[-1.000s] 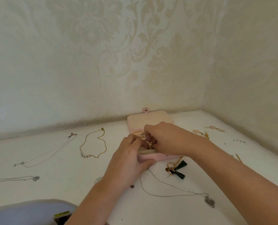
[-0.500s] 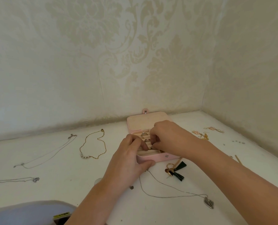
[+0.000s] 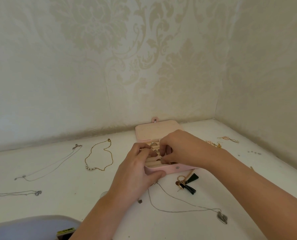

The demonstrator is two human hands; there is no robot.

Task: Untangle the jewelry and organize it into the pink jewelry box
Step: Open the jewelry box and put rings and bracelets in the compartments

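The pink jewelry box point(image 3: 172, 169) lies open on the white surface, its lid point(image 3: 154, 130) folded back toward the wall. Several small rings sit in its beige ring rolls. My left hand point(image 3: 135, 172) grips the box's near left corner, thumb on the front wall and fingers over the rolls. My right hand point(image 3: 180, 148) reaches in from the right, fingertips curled down and pinching a small gold piece point(image 3: 159, 159) at the near rolls. A gold necklace point(image 3: 99, 155) lies left of the box. One silver pendant necklace point(image 3: 178, 203) trails in front of it.
Two more silver necklaces point(image 3: 49, 165) point(image 3: 14, 193) lie at the far left. Black tassel earrings point(image 3: 187, 184) sit just in front of the box; gold earrings point(image 3: 228, 139) and small studs point(image 3: 253, 152) lie right. A grey-lilac object point(image 3: 28, 227) fills the bottom left. Papered walls close the back and right.
My right hand's fingertips have slid from the middle of the box toward its near rolls, uncovering the rings behind. My left hand has kept its grip on the corner.
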